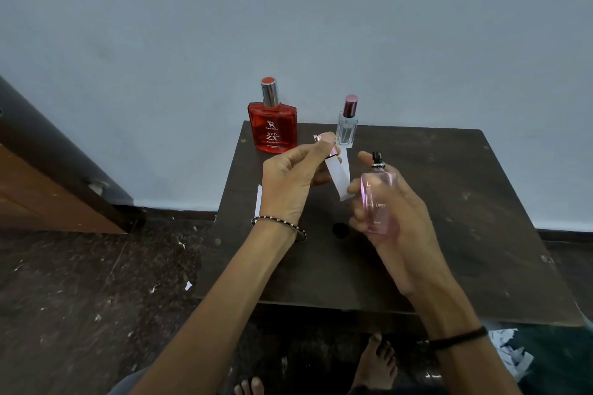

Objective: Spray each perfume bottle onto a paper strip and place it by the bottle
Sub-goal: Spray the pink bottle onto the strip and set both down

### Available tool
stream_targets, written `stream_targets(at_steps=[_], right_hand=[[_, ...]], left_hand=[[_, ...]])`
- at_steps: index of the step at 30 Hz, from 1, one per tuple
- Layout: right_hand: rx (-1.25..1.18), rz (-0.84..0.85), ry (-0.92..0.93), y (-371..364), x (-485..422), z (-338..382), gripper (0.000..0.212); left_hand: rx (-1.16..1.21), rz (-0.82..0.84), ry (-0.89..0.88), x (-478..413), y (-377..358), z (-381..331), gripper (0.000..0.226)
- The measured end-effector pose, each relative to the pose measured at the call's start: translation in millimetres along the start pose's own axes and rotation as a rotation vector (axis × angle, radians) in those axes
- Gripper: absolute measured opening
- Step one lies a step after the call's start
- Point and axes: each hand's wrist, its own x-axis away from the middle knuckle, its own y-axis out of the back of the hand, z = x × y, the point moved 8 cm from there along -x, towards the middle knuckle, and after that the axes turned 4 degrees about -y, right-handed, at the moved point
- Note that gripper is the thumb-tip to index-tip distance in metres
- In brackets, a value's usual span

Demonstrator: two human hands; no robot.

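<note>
Right hand (385,202) grips pink bottle (377,202); left hand (288,179) pinches paper strip (338,176).

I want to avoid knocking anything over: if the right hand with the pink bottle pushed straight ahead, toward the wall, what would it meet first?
Probably the small clear bottle, standing just beyond the right hand and pink bottle; depth is uncertain from one view.

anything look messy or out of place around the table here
Yes. Torn white paper scraps are scattered over the dark floor left of the table, and a crumpled paper heap lies at its lower right. One paper strip hangs off the table's left edge. Nothing looks spilled; the red bottle stands upright.
</note>
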Motion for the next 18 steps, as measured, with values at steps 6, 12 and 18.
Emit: stream_targets(at_steps=[6, 12, 18], right_hand=[[0.156, -0.034, 0.066, 5, -3, 3, 0.051], [0.835, -0.175, 0.34, 13, 4, 11, 0.053], [1.115, -0.203, 0.514, -2, 8, 11, 0.053]], left_hand=[[0.036, 0.008, 0.028, 0, 6, -1, 0.024], [-0.005, 0.028, 0.03, 4, 2, 2, 0.027], [-0.002, 0.076, 0.06, 10, -8, 4, 0.026]])
